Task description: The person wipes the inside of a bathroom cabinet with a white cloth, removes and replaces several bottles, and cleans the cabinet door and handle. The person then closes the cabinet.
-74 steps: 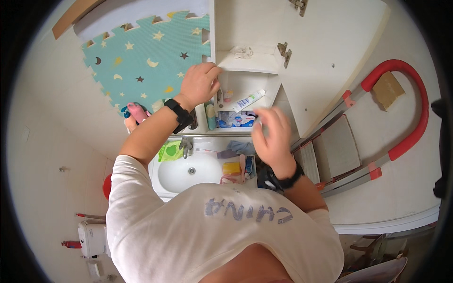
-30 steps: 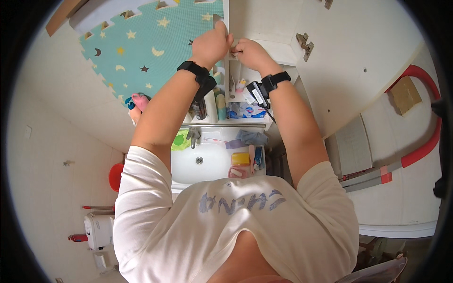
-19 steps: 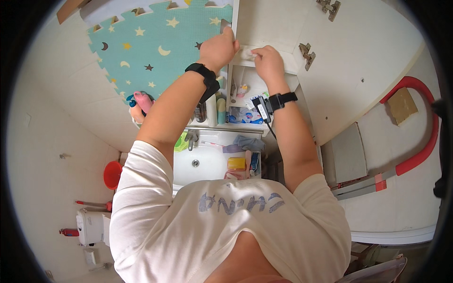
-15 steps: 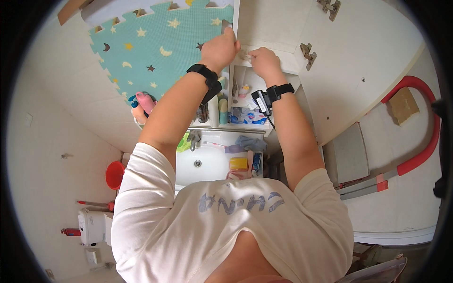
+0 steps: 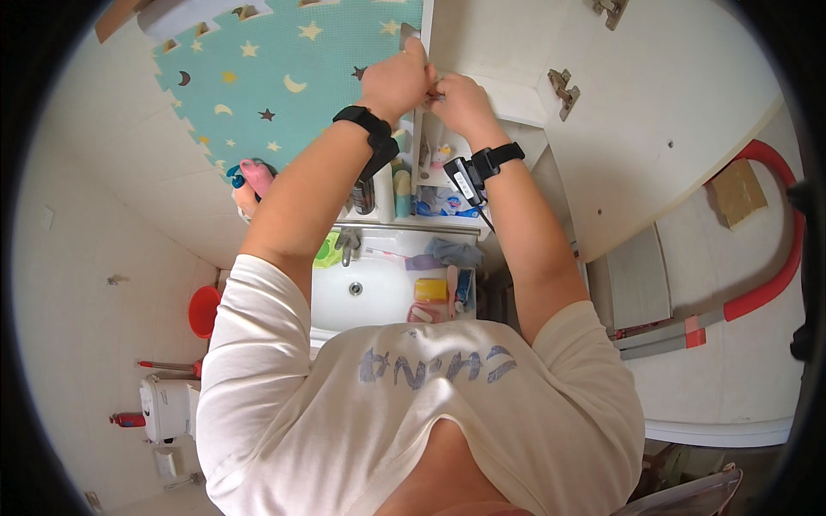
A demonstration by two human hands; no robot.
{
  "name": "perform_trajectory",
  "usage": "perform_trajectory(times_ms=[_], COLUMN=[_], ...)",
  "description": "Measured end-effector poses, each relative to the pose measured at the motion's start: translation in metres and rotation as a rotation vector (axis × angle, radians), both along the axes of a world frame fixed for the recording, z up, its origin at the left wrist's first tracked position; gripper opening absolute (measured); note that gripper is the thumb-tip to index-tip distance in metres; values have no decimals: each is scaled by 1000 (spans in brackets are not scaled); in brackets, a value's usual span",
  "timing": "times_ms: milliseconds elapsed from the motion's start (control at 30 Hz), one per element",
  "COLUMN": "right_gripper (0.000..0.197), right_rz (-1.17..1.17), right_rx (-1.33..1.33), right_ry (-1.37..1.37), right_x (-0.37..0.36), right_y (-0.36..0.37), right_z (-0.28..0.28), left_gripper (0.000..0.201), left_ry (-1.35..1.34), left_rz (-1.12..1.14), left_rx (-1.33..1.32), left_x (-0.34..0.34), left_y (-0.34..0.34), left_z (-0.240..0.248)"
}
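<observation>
My forearms reach out over the sink (image 5: pixel 331 305); past it, the black device (image 5: pixel 465 182) on my right wrist hangs near the small figure (image 5: pixel 442 155) by the lower compartment's left edge, so it seems wise to lift that wrist clear. Farther, at the shelf (image 5: pixel 519 101)'s front left corner, my right hand (image 5: pixel 465 105) curls inward, close against my left hand (image 5: pixel 396 84), bent beside the cabinet (image 5: pixel 428 34)'s left edge. Hidden fingertips: I cannot tell what either pinches; small, steady finger movements look safest.
</observation>
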State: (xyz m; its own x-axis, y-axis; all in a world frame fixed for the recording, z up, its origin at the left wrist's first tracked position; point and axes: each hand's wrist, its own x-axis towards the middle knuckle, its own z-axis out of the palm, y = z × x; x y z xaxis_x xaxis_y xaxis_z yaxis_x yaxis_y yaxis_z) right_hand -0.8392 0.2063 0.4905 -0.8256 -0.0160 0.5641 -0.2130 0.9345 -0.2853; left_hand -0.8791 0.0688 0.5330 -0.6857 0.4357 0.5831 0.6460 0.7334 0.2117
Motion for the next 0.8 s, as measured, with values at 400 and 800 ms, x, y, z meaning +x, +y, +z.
perform_trajectory(times_ms=[400, 800], right_gripper=[14, 25], right_rz=[148, -343], right_rx=[-131, 104], right_ry=[175, 254], right_x=[31, 39], right_y=[11, 18], right_z=[-13, -17], left_gripper=[30, 35], left_ry=[60, -14], left_rz=[-28, -15], left_rx=[9, 25], left_x=[3, 2], left_y=[-4, -1], left_z=[0, 0])
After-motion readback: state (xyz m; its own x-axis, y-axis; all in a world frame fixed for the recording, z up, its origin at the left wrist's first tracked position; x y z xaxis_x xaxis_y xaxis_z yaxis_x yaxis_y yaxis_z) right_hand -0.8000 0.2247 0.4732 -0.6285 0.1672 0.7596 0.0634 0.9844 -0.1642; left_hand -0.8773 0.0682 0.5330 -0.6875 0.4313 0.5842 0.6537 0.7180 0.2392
